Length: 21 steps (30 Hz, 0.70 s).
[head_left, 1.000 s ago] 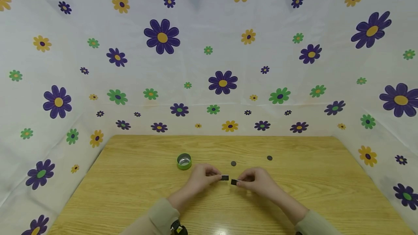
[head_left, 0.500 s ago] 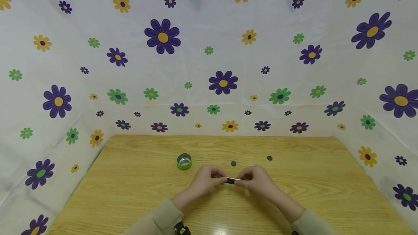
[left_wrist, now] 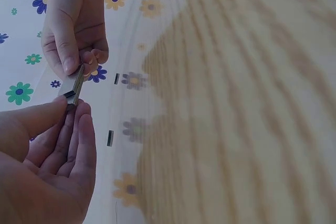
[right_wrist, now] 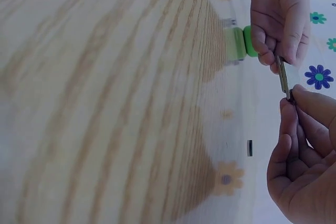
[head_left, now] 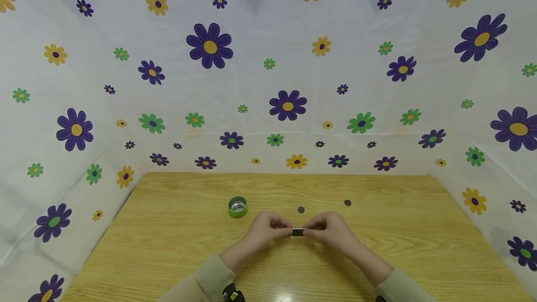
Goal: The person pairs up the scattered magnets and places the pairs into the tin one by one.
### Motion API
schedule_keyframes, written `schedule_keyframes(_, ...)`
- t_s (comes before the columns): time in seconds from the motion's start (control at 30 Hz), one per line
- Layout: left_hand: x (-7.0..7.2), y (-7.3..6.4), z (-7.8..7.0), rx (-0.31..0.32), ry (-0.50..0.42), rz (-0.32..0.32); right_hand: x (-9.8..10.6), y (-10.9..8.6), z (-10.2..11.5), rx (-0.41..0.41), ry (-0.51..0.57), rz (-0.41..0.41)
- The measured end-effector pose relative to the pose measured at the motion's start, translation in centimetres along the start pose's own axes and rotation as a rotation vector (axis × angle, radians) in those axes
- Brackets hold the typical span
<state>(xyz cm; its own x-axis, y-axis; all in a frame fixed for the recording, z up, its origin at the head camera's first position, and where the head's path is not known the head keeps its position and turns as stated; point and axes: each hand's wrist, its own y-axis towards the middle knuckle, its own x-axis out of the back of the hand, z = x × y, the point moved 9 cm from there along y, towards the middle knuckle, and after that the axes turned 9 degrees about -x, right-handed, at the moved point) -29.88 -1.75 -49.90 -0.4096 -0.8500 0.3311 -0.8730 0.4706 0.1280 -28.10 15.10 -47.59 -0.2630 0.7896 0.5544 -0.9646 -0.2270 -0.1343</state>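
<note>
In the head view my left hand [head_left: 265, 228] and right hand [head_left: 332, 230] meet fingertip to fingertip over the table. Between them are two small flat rectangular pieces [head_left: 298, 232], black-faced with a silvery edge, lying face to face or overlapping. Thumb and fingers of each hand pinch one end. From the left wrist the pieces [left_wrist: 76, 90] look thin and metallic, with a dark bit near my left thumb. In the right wrist view their long edges [right_wrist: 284, 77] run closely side by side. The fingertips hide both ends, so I cannot tell how they join.
Two dark round discs, one just beyond the hands [head_left: 301, 209] and one farther right [head_left: 347, 202], lie on the wooden table [head_left: 176, 241]. A small round green tin [head_left: 237, 214] with a silvery inside stands left of them. Flower-printed white cloth [head_left: 251, 83] encloses the back and sides.
One second ago the hands held the two black pieces apart, one in each. The left hand has moved right, and the pieces have come together between the fingertips.
</note>
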Motion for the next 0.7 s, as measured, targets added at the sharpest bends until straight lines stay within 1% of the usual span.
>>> schedule_keyframes(0.1,-0.12,-0.07,0.12,0.005,-0.018,0.021,0.05,-0.02,-0.09,-0.005,-0.001,-0.005)
schedule_keyframes(0.23,-0.2,-0.08,0.1,0.001,-0.009,0.041,0.08,0.06,-0.21,-0.01,0.002,-0.009)
schedule_keyframes(0.4,-0.53,-0.07,0.18,0.014,-0.037,0.073,0.17,0.11,-0.5,-0.033,0.011,-0.025)
schedule_keyframes(0.5,-0.45,-0.05,0.24,0.025,-0.048,0.064,0.12,0.1,-0.51,-0.038,0.019,-0.023)
schedule_keyframes(0.7,-0.13,-0.14,0.42,0.04,-0.045,0.04,-0.19,0.23,-0.44,-0.047,0.069,0.002)
